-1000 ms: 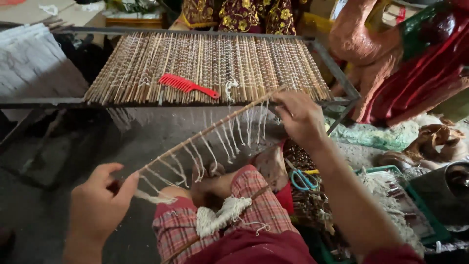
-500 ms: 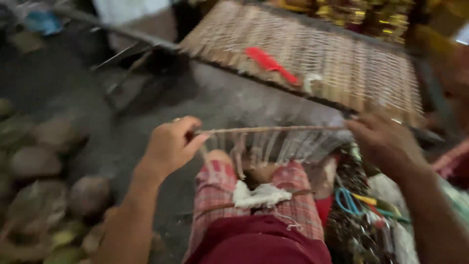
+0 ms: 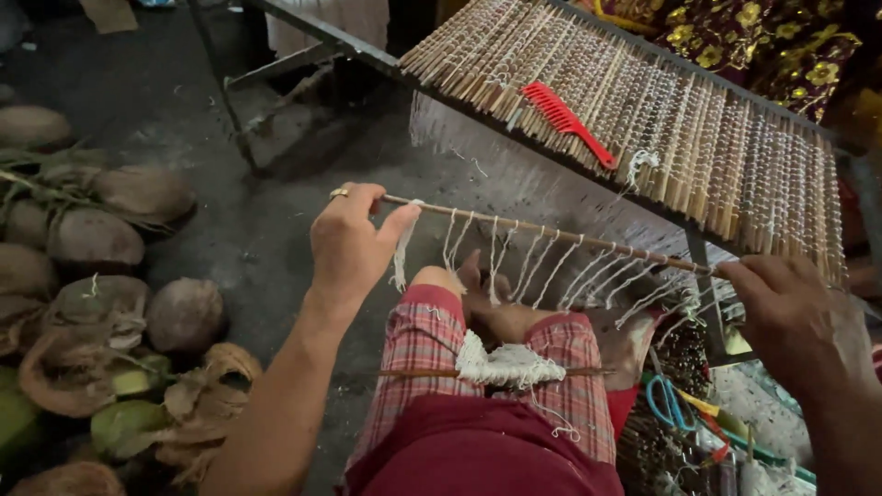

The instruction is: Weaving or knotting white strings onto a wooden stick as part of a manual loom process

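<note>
Both hands clamped a thin stick hung with white strings: left hand at one end, right hand at the other, above the knees. A red comb lay on the slatted mat; coconut husks heaped left.

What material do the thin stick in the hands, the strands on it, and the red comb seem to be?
Stick: probably bamboo or palm rib, a thin, matte tan sliver. Strands: likely cotton string, white with frayed, fuzzy ends. Comb: plastic, by its uniform bright red and moulded teeth.
</note>
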